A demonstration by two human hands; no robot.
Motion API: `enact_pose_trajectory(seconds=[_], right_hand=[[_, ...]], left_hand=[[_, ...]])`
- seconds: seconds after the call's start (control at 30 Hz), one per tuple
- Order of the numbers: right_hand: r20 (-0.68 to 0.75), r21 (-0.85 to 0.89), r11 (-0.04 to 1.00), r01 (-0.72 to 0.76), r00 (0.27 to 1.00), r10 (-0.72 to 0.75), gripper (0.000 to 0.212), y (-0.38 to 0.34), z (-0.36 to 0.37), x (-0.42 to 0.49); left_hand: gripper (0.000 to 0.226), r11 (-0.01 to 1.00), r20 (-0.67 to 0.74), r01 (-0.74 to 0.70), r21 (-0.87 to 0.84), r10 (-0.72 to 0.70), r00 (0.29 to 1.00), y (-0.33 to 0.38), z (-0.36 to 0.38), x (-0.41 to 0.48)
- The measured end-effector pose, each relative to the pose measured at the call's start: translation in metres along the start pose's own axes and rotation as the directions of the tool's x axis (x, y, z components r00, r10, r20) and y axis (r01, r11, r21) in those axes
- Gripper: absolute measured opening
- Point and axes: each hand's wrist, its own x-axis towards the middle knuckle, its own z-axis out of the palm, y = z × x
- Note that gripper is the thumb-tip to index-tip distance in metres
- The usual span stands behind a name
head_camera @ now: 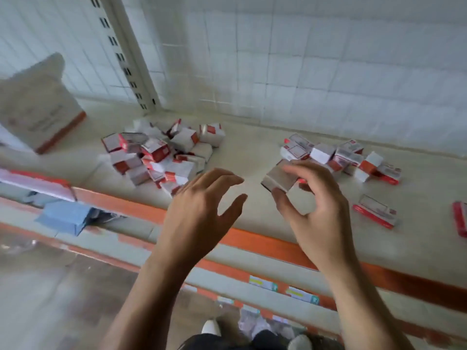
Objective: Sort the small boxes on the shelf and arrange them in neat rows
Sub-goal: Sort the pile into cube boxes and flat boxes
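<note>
Small red-and-white boxes lie on a pale shelf (252, 152). One jumbled pile of boxes (161, 152) sits at the middle left. A second cluster of boxes (338, 157) lies at the right. My right hand (313, 205) grips one small box (278, 179) between thumb and fingers, above the shelf's front part. My left hand (202, 210) hovers beside it with spread, relaxed fingers and holds nothing. A single box (376, 214) lies flat near the front right. Another red box (460, 221) is cut off by the right edge.
A large white carton with an orange stripe (38, 107) stands at the back left. The shelf's orange front edge (265, 243) runs across below my hands. A white wire grid back panel (278, 59) closes the rear. A blue box (68, 218) lies on a lower level at left.
</note>
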Motion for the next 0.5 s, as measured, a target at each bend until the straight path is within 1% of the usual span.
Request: enact_pose_trajectory(seconds=[0.1,0.2,0.37,0.5], right_hand=[[0.049,0.056,0.998,0.024,0.998,-0.027,0.034,-0.027,0.060,0.007],[0.064,0.070,0.997,0.041,0.997,-0.046,0.033,-0.048,0.103,0.011],[0.066,0.033,0.998,0.052,0.996,-0.054,0.034,-0.067,0.149,0.023],[0.077,-0.034,0.999,0.012,0.997,-0.009,0.033,-0.060,0.176,0.039]], left_hand=[[0.020,0.997,-0.043,0.072,0.027,-0.071,0.997,-0.049,-0.035,-0.019],[0.022,0.995,-0.043,0.091,0.033,-0.090,0.995,-0.083,-0.059,-0.031],[0.024,0.994,-0.048,0.106,0.031,-0.104,0.993,-0.119,-0.083,-0.039],[0.020,0.991,-0.071,0.130,0.040,-0.127,0.989,-0.133,-0.089,-0.042]])
